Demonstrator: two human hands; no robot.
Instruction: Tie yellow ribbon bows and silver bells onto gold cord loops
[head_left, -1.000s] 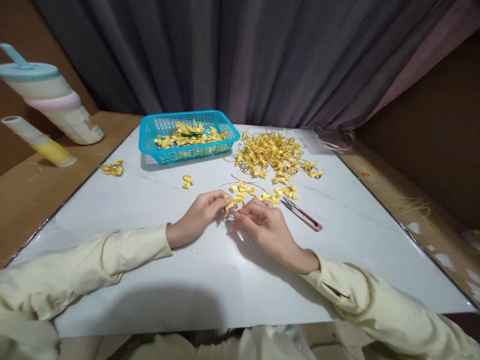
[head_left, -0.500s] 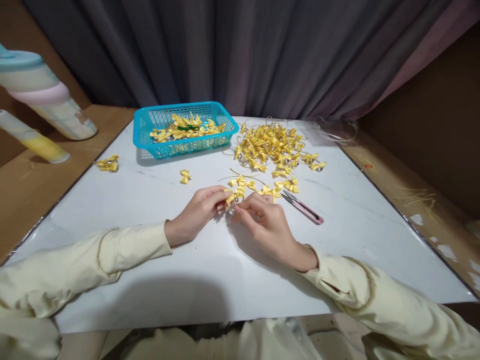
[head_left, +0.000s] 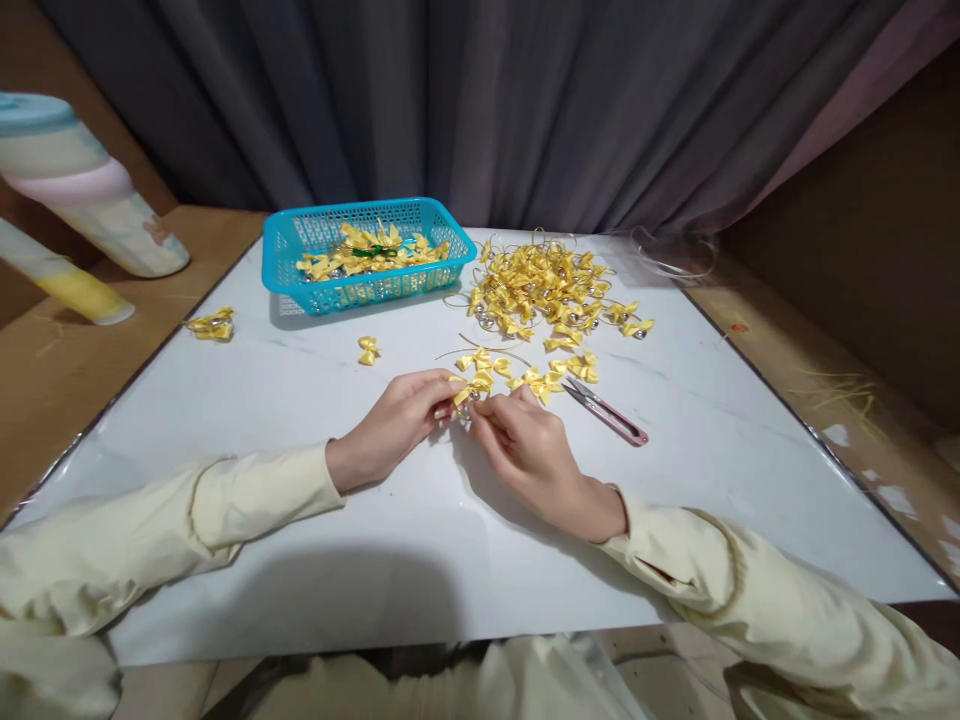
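Fingers [head_left: 490,411] over white tabletop [head_left: 697,480] (curtain [head_left: 390,100] behind).

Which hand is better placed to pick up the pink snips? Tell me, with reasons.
Right, most likely. The pink snips lie on the right hand's outer side, close by; the left hand is farther off, beyond the yellow bow at both hands' fingertips.

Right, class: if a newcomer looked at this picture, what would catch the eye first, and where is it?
Probably the bright blue basket of yellow bows, at the back of the white tabletop, left of centre. Next, the loose heap of bows just right of it. Then, nearer, the left hand pinching a small bow, the right hand close against it, and pink-handled snips beyond to the right.
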